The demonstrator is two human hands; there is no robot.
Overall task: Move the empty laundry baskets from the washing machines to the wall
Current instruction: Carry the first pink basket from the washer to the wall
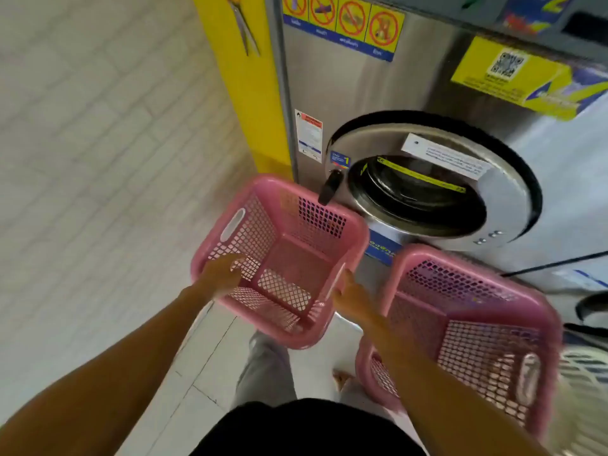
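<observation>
I'm gripping the left basket (pixel 283 261) by its near rim, left hand (pixel 221 271) on one corner, right hand (pixel 352 296) on the other; both look closed on it, though blur makes the fingers hard to read. It's sitting right in front of the washer (pixel 427 179). I'm lifting level, clearing the door handle. Two pink baskets; the second (pixel 467 327) is just beside it.

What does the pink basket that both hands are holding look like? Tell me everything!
The pink basket looks like plastic, rectangular with rounded corners and a thick rolled rim. Its walls and floor are mesh full of small holes, and one end wall has an oval handle slot. It is empty and tilted. The left hand grips its near rim, the right hand its right rim. It is in front of the washing machine, beside another pink basket.
</observation>
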